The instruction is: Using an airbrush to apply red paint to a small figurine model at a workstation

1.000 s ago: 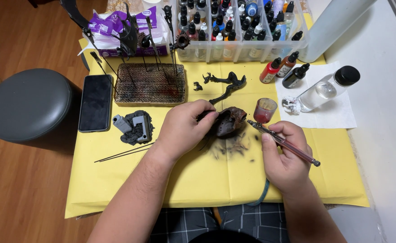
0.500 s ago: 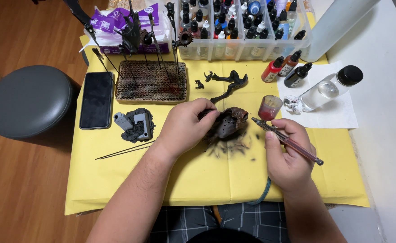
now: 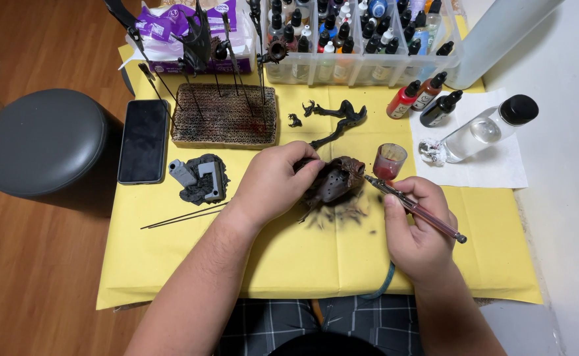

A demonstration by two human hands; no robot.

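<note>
Clamped in the right hand's (image 3: pixel 418 234) grip, the airbrush (image 3: pixel 413 209) runs far-left, its tip touching the brown model piece (image 3: pixel 337 181) that the left hand (image 3: pixel 276 181) pinches just left of it over the yellow-covered surface (image 3: pixel 171 264)

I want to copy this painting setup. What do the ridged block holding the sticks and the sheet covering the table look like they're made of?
The ridged block looks like corrugated cardboard: brown, matte, with fine parallel ridges, paint-stained, thin sticks pushed into it. The yellow sheet seems to be paper: flat, matte, with straight fold creases and dark overspray near the brown model part.
</note>
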